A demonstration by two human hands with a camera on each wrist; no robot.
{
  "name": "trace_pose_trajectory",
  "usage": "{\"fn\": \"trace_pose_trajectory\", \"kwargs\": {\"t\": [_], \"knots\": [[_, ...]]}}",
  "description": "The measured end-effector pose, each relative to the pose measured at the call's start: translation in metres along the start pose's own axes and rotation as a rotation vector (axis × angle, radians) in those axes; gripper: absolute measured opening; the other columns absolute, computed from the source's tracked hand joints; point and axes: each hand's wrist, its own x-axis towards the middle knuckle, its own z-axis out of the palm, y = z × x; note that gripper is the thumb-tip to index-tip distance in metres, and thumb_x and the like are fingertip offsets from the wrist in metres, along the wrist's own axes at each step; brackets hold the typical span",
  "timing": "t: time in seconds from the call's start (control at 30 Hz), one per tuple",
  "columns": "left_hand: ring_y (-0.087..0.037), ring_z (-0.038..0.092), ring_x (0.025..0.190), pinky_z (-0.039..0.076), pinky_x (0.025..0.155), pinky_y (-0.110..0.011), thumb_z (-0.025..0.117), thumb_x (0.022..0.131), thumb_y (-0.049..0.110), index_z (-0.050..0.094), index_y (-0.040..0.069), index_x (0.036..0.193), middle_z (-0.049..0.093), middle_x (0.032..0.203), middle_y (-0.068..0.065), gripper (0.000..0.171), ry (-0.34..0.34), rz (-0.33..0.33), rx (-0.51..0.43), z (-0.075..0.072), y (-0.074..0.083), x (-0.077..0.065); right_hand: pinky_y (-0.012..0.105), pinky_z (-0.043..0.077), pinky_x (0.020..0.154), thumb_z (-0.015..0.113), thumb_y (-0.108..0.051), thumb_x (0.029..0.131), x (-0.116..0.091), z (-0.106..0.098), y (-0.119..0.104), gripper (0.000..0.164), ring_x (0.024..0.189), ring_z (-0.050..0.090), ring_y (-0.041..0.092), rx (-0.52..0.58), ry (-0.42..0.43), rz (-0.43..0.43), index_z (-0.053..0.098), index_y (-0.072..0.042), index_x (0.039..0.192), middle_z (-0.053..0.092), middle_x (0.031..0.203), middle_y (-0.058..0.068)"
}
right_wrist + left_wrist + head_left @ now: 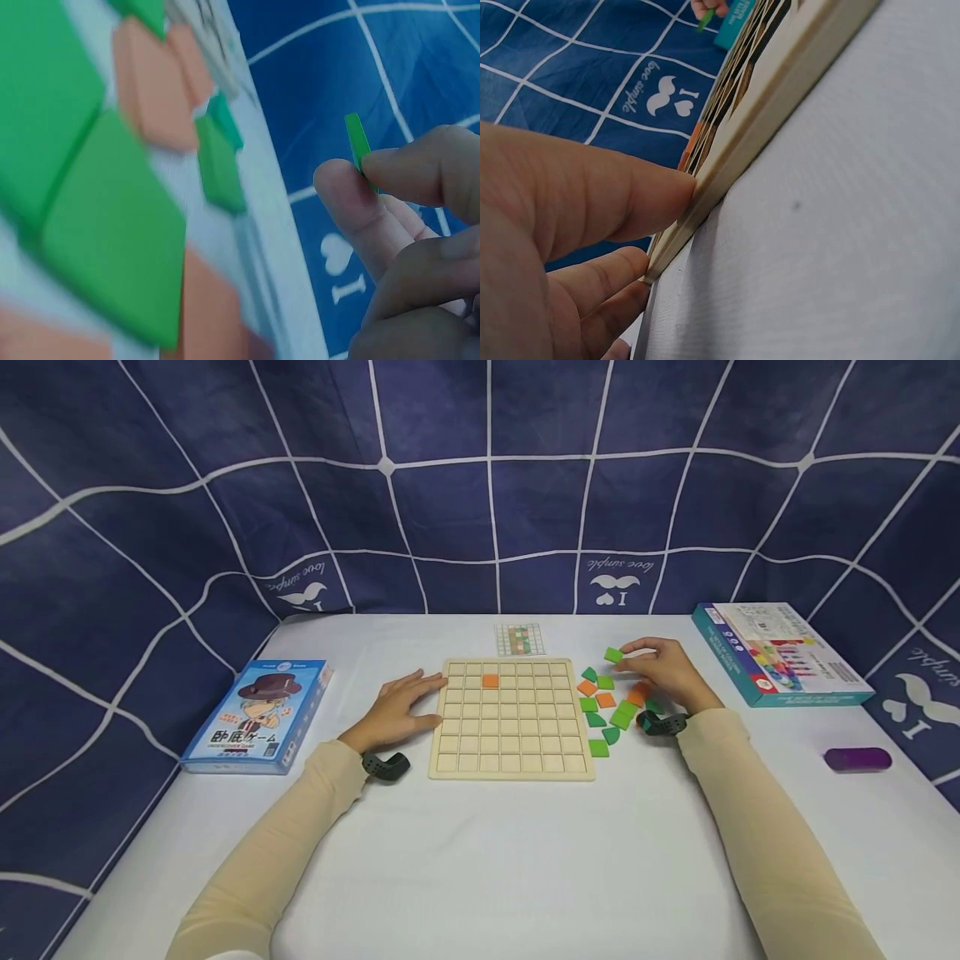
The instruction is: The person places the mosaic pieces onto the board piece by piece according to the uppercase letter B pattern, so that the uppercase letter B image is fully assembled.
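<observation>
My right hand (666, 670) pinches a light green square tile (613, 655) between thumb and fingertip, lifted above the loose pieces; the right wrist view shows this tile (358, 139) edge-on. My left hand (399, 708) rests beside the wooden grid board (512, 763), its thumb and fingertips touching the board's left edge, fingers fairly straight. One orange square tile (491, 681) sits in a top-row cell of the board. Right of the board lie several loose tiles, among them a light green square (599, 748), an orange square (587, 688) and a dark green rounded piece (611, 736).
Behind the board lies a small pattern card (520, 640). A blue game box (255, 718) stands at the left, a teal-edged box (780, 652) at the back right. A purple object (858, 759) lies at the far right. A navy curtain (540, 510) hangs behind the white table.
</observation>
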Motion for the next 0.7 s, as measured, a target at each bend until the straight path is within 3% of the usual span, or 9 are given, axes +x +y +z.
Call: {"fn": "trace_pose_trajectory", "kwargs": {"t": [0.17,0.47,0.7], "knots": [[-0.032,0.017,0.151,0.010,0.118,-0.054,0.069,0.089,0.032,0.043,0.013,0.152,0.036,0.159,-0.006,0.070,0.005,0.005,-0.002,0.001,-0.002,-0.001,0.025,0.036,0.048,0.075,-0.023,0.088,-0.002,0.009,-0.011,0.049,0.049,0.041,0.013,0.084,-0.051,-0.012,0.057,-0.004,0.129,0.072,0.079,0.002],[-0.031,0.018,0.151,0.010,0.118,-0.053,0.069,0.088,0.033,0.044,0.015,0.151,0.037,0.159,-0.005,0.070,0.014,0.009,-0.010,0.002,-0.005,0.000,0.028,0.029,0.045,0.076,-0.023,0.088,-0.009,0.026,-0.032,0.047,0.048,0.040,0.015,0.091,-0.120,-0.080,0.058,-0.005,0.127,0.061,0.065,0.002],[-0.031,0.019,0.151,0.011,0.118,-0.052,0.070,0.088,0.033,0.045,0.015,0.151,0.038,0.158,-0.004,0.070,0.022,0.017,-0.009,0.003,-0.007,0.001,0.026,0.029,0.045,0.074,-0.015,0.090,-0.007,0.043,-0.040,0.042,0.044,0.035,0.010,0.131,-0.177,-0.177,0.058,-0.001,0.126,0.070,0.073,0.004]]}}
